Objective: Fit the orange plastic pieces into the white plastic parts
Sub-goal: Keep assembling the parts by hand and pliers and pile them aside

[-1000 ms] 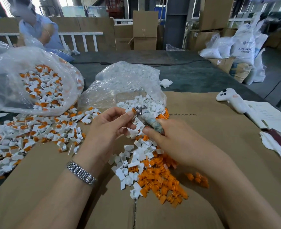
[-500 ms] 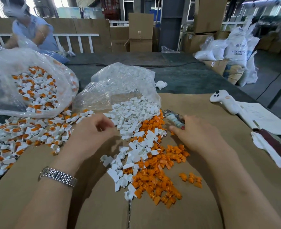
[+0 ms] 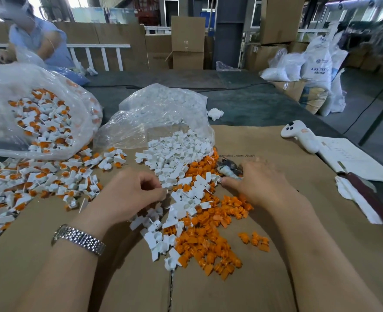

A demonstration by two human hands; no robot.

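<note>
Left hand (image 3: 127,194) curled, pinching something small; cannot tell what. Right hand (image 3: 256,183) flat, fingers relaxed, beside taped tool (image 3: 227,170). Orange pieces (image 3: 208,239) heaped between.

Both bare arms reach forward, side by side. The left hand (image 3: 127,194) has its fingers curled in, thumb and fingertips pinched close together. A shiny metal watch sits on its wrist. The right hand (image 3: 260,183) is palm down, fingers blurry.

Flattened cardboard (image 3: 265,255) bears white parts (image 3: 174,154), orange pieces (image 3: 206,239) and a controller (image 3: 298,135).
</note>
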